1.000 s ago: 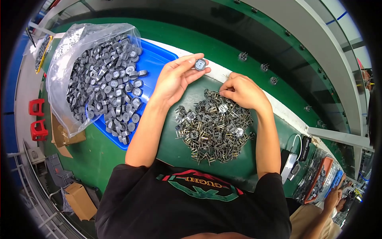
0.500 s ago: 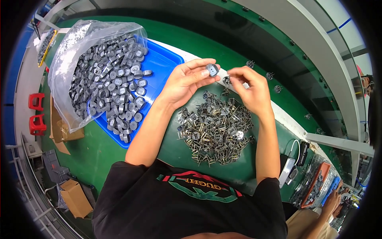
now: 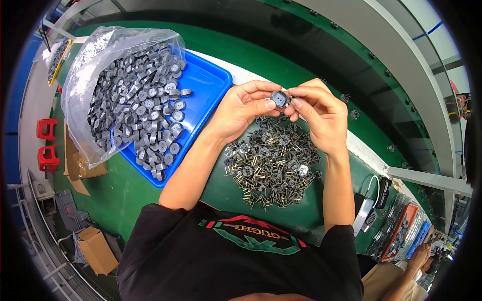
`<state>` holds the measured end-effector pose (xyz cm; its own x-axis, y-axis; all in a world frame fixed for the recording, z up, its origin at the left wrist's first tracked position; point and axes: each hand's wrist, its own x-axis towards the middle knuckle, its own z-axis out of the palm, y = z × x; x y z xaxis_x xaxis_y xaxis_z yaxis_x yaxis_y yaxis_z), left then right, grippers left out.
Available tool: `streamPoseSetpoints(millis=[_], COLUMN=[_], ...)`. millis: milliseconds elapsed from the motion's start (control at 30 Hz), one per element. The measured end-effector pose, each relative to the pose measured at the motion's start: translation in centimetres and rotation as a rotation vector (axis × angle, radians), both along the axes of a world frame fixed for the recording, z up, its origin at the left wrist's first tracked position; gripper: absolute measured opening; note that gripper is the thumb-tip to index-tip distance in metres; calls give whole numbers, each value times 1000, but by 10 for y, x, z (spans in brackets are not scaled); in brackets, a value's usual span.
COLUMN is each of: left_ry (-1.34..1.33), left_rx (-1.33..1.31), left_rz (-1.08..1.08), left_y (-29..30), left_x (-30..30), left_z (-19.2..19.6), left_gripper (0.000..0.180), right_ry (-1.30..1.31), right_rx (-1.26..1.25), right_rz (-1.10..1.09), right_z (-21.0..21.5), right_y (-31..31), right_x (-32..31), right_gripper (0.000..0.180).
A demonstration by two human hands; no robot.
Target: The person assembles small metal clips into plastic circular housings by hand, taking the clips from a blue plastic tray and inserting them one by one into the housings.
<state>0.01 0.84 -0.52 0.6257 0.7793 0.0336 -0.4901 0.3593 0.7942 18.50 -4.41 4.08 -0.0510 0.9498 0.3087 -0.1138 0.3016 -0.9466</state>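
My left hand [image 3: 246, 108] is closed on a round grey plastic cap [image 3: 279, 99], its hollow side with a pale square middle facing up. Against the cap's right side, my right hand [image 3: 321, 110] pinches a small metal-pinned part [image 3: 290, 100], mostly covered by the fingers. Both hands meet above the far edge of a heap of pinned metal parts [image 3: 273, 160] on the green table. Left of them, many more grey caps [image 3: 145, 105] spill from a clear plastic bag [image 3: 75, 100] onto a blue tray [image 3: 213, 75].
Beyond the table's white edge [image 3: 364, 145], a dark green conveyor [image 3: 241, 45] carries spaced pinned parts. A grey metal frame [image 3: 427, 180] stands to the right. At the lower right are a white device [image 3: 362, 213], an orange tray [image 3: 400, 233] and a co-worker's hand [image 3: 419, 256].
My hands have come together, with my right hand moving its pinned part against the cap. The cap has shifted slightly right and nearer. Parts on the conveyor have moved along to the right.
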Motion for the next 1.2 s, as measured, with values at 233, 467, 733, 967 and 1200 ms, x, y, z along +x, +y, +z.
streamPoseSetpoints(millis=[233, 467, 733, 967, 1200], left_ry=[-81, -50, 8, 23, 97], left_rx=[-28, 29, 57, 49, 100], left_rz=[-15, 19, 63, 111, 176], left_y=[-2, -7, -8, -7, -3], left_x=[-1, 0, 3, 3, 3], left_z=[5, 4, 5, 1, -2], left_gripper=[31, 32, 32, 33, 31], right_ry=[-54, -495, -571, -500, -128], right_rx=[-29, 269, 269, 208, -107], right_rz=[7, -345, -395, -435, -409], right_z=[6, 10, 7, -4, -16], right_y=[-6, -6, -6, -1, 4], right_x=[-2, -13, -17, -22, -36], right_gripper=[17, 13, 11, 8, 14])
